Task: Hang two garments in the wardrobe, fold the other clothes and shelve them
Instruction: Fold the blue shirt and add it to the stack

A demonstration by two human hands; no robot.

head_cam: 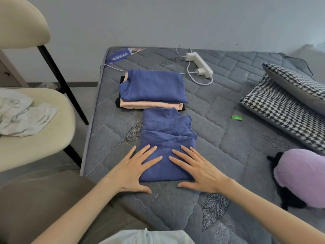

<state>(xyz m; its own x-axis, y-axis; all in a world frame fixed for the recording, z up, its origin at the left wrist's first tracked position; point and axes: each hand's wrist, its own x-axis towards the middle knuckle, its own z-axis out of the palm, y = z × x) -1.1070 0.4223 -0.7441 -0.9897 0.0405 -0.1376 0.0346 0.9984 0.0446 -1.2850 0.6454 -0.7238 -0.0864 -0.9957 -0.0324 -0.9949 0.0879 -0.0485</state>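
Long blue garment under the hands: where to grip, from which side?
Probably its two near corners, from the person's side: the long blue folded garment lies as a flat strip running away, and the left hand and right hand rest flat by those corners.

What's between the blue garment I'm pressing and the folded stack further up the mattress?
Nothing visible. The left hand and right hand lie flat on the blue garment, whose far end reaches the folded stack.

On the bed [228,155], a garment [167,138] lies just before the stack of clothes [153,87], a power strip [200,64] behind the stack, pillows [290,103] to its right.
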